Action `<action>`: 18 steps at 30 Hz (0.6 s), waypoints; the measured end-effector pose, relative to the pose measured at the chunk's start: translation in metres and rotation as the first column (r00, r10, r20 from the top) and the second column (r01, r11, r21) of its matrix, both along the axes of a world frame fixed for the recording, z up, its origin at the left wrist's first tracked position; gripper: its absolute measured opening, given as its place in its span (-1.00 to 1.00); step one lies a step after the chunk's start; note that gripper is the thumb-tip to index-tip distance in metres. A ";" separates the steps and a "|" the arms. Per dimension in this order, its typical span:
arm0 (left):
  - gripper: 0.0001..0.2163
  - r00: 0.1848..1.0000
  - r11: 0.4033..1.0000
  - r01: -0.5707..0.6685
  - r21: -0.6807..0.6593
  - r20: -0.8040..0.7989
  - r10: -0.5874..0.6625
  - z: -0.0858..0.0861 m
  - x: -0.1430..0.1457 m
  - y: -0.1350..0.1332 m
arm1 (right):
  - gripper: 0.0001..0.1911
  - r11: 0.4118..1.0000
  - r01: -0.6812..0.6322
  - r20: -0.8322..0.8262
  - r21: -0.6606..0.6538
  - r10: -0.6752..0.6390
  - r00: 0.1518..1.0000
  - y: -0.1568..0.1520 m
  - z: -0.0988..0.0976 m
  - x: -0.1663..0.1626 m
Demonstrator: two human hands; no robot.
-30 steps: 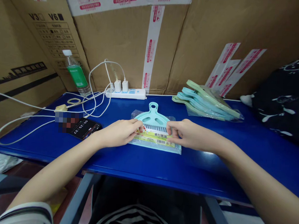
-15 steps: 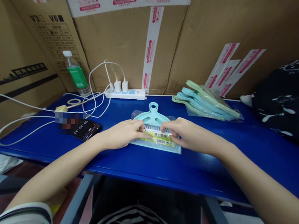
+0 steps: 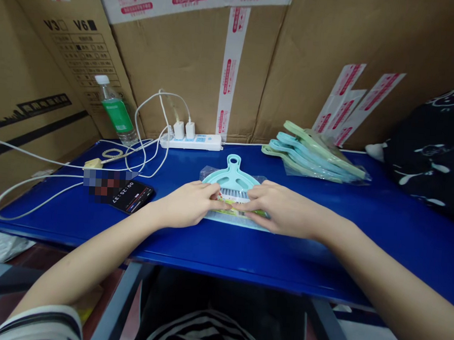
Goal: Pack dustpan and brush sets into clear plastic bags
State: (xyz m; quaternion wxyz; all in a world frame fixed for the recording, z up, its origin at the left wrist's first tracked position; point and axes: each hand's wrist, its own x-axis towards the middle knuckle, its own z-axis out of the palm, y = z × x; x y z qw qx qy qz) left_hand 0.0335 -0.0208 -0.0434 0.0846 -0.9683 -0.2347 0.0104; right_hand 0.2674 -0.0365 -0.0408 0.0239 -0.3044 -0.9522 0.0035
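As left hand (image 3: pixel 189 203) touches label (image 3: pixel 231 199), right hand (image 3: pixel 276 208) touching too, both half-open

Cardboard panels (image 3: pixel 183 61) (taped) back the blue table (image 3: pixel 192 252).

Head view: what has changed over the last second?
The right hand moved left over the label of the packaged dustpan, covering more of it; the left hand stretched its thumb rightward there too. The dustpan, stacked packets and bottle stayed put.
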 end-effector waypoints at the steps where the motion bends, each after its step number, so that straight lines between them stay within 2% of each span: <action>1: -0.60 1.000 1.000 -0.004 0.008 -0.003 0.004 0.000 0.000 0.000 | -0.64 1.000 0.004 0.010 0.005 -0.004 1.000 0.000 0.000 0.001; 8: -0.62 0.998 0.999 -0.004 0.053 -0.058 0.007 0.004 -0.001 0.000 | -0.65 0.989 0.053 0.018 -0.139 -0.051 0.999 -0.003 0.011 0.009; 14: -0.56 0.997 0.998 -0.057 0.036 -0.059 0.059 0.011 -0.010 0.003 | -0.65 0.951 0.097 -0.020 -0.294 -0.107 0.994 -0.002 0.019 0.017; 18: -0.49 0.994 0.995 -0.104 -0.004 -0.046 0.103 0.016 -0.017 0.008 | -0.61 0.914 0.169 -0.028 -0.368 -0.192 0.981 0.000 0.020 0.025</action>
